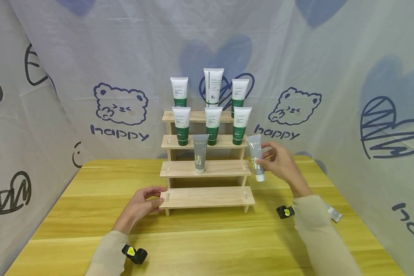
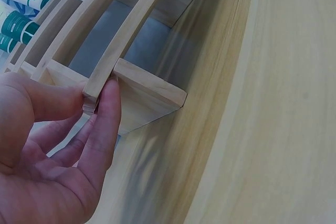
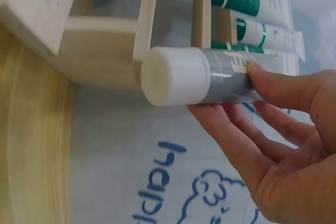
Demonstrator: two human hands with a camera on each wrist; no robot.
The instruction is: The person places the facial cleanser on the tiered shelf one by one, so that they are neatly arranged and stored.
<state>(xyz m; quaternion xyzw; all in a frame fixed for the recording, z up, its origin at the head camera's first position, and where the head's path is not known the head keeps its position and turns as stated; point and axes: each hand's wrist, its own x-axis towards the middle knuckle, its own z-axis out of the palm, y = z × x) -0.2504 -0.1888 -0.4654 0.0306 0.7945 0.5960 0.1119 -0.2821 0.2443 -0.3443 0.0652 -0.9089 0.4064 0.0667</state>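
Note:
My right hand (image 1: 279,163) holds a grey squeeze tube (image 1: 256,155) with a white cap pointing down, slightly tilted, beside the right end of the third tier. In the right wrist view, thumb and fingers pinch the tube's grey body (image 3: 228,80). My left hand (image 1: 143,205) grips the left end of the lowest tier of a wooden step stand (image 1: 207,197); in the left wrist view the thumb lies over the board (image 2: 102,80) and a finger under it. A second grey tube (image 1: 200,155) stands cap down near the middle of the third tier.
White-and-green tubes (image 1: 212,126) stand in two rows on the upper tiers, with one taller tube (image 1: 212,88) at the back. Another grey tube (image 1: 334,214) lies on the wooden table (image 1: 210,245), partly behind the right sleeve. A printed cloth (image 1: 124,46) hangs behind and at the sides.

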